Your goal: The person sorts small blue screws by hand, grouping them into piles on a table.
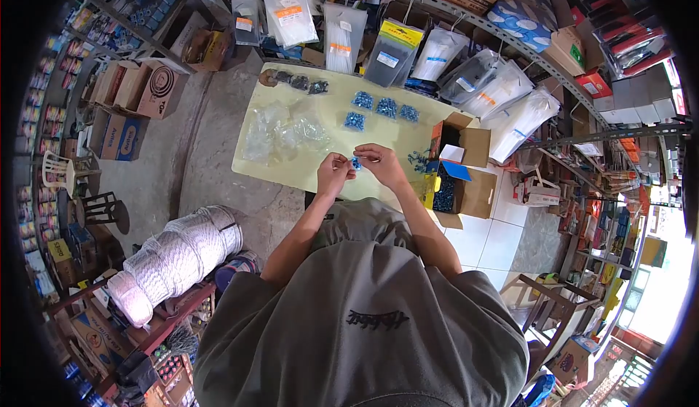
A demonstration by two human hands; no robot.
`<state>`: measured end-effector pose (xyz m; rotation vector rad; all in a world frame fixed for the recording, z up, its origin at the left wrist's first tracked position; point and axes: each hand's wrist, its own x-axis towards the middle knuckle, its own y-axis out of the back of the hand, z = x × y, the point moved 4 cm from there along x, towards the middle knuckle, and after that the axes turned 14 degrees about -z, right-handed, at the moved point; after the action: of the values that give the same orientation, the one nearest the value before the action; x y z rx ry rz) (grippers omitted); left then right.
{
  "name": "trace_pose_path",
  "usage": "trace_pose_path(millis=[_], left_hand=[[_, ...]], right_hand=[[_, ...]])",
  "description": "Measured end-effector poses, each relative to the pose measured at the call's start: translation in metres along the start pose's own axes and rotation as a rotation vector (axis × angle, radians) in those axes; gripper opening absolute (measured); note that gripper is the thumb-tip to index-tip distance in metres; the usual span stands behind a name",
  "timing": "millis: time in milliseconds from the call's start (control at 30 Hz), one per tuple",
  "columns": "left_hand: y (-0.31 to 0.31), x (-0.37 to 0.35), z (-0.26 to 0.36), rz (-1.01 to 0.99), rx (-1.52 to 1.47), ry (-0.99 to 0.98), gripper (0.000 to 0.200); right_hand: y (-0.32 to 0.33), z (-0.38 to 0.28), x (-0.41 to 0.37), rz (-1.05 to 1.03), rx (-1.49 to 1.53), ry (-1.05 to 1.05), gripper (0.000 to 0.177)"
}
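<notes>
Your fingers largely cover the small blue item (pixel 355 163) between your hands, perhaps a bag of pieces, too small to tell. Your shirt (pixel 364 319) runs off the bottom edge, and glare washes out the doorway (pixel 666 283).

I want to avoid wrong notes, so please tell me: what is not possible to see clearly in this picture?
All in the head view:
Small blue item between the left hand and right hand: partly covered by fingers, too small to identify.
Bottom of the open box: hidden by blue pieces.
Part of the table's near edge: hidden by the shirt.
Hanging packets: fine print too small.
</notes>
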<state>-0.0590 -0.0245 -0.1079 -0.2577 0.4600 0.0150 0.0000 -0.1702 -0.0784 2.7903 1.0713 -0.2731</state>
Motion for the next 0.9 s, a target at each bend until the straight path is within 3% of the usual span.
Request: trace_pose_path(millis=[167,367,467,567,667,767,900], left_hand=[[0.000,0.000,0.000,-0.004,0.020,0.012,0.012],[0.001,-0.001,0.003,-0.006,-0.028,-0.011,0.017],[0.006,0.002,0.001,-0.050,-0.001,0.001,0.020],[0.014,0.009,-0.008,-0.152,0.011,0.039,0.024],[0.017,0.009,-0.008,-0.221,0.224,-0.126,0.027],[0.012,0.003,0.010,-0.108,0.710,-0.350,0.020],[0.020,0.018,0.001,-0.219,0.502,-0.250,0.014]], right_hand=[[0.003,-0.005,-0.003,0.004,0.011,0.016,0.029],[0.018,0.004,-0.011,0.130,-0.115,-0.050,0.044],[0.012,0.012,-0.013,0.032,-0.331,-0.042,0.050],[0.005,0.023,-0.007,0.020,-0.388,-0.035,0.039],[0.005,0.037,0.000,0.044,-0.293,-0.013,0.023],[0.005,0.024,-0.005,0.102,-0.315,0.045,0.012],[0.012,0.022,-0.014,0.083,-0.311,0.027,0.013]])
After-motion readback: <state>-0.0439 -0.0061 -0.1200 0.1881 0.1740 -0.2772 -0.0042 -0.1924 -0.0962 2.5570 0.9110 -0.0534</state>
